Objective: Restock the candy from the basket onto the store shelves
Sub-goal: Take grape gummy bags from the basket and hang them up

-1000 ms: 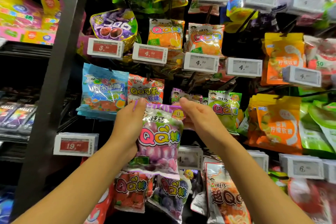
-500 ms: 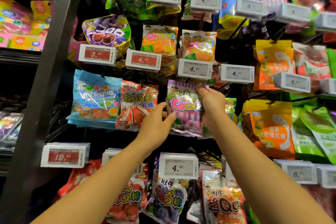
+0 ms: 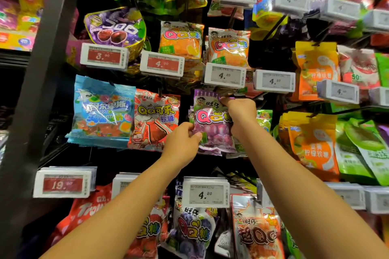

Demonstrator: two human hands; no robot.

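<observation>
A purple grape QQ candy bag (image 3: 211, 126) hangs in the middle row of the peg display, just under a 4.20 price tag (image 3: 224, 75). My left hand (image 3: 182, 143) pinches the bag's lower left corner. My right hand (image 3: 240, 114) grips its top right edge up by the peg, which is hidden behind the tag. More bags of the same kind sit right behind it. The basket is out of view.
A red cola QQ bag (image 3: 155, 119) and a blue gummy bag (image 3: 103, 111) hang to the left, green and orange bags (image 3: 313, 143) to the right. A dark steel upright (image 3: 40, 82) frames the left side. Price tags stick out from every row.
Both hands lifted the purple bag from chest height up to the middle-row peg. My left hand slid from its top corner to the bottom corner; my right hand stays at the top.
</observation>
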